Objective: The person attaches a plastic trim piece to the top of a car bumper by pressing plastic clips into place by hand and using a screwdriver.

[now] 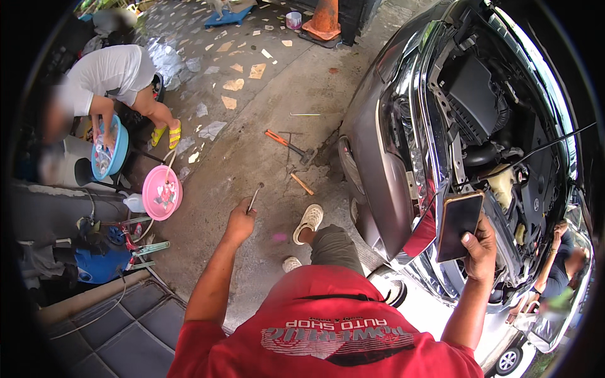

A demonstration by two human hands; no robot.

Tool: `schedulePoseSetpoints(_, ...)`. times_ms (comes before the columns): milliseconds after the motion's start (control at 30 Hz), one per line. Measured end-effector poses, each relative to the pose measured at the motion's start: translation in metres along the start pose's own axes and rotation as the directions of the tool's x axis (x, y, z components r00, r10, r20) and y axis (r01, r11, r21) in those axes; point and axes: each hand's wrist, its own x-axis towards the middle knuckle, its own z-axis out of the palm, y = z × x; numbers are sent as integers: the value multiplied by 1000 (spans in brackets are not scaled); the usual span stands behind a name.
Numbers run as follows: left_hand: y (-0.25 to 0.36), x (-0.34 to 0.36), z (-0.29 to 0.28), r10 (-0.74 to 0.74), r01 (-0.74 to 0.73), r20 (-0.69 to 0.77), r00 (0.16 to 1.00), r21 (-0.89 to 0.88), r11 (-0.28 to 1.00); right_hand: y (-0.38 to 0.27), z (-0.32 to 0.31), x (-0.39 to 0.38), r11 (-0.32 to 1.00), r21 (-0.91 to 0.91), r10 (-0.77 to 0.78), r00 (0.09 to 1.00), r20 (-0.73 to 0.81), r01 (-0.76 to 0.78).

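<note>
My left hand (pixel 241 220) is closed on a slim metal tool (pixel 255 197), held low over the concrete. My right hand (pixel 477 252) grips a smartphone (pixel 459 220) upright, its dark face toward me, beside the car's open engine bay (pixel 479 101). The dark grey-brown front bumper (pixel 384 176) curves along my right. On the ground ahead lie an orange-handled tool (pixel 277 139), a wooden handle (pixel 301 183) and a thin metal rod (pixel 305 114).
At left a person (pixel 113 75) bends over a blue basin (pixel 116 160), beside a pink basin (pixel 151 192). Another person (pixel 554 271) is at the car's right. An orange cone (pixel 324 19) stands behind; tiled ledge (pixel 107 324) at lower left.
</note>
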Motion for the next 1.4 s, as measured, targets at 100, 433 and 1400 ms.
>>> schedulePoseSetpoints(100, -9, 86, 45, -104, 94, 41, 994, 188, 978, 12, 24, 51, 991, -3, 137, 980, 142, -137)
schedulePoseSetpoints(433, 88, 318, 68, -91, 83, 32, 995, 192, 978, -28, 83, 155, 929, -91, 369, 923, 114, -360)
schedulePoseSetpoints(1400, 134, 790, -270, -163, -62, 392, 906, 503, 862, -40, 294, 493, 777, 150, 485, 734, 476, -611)
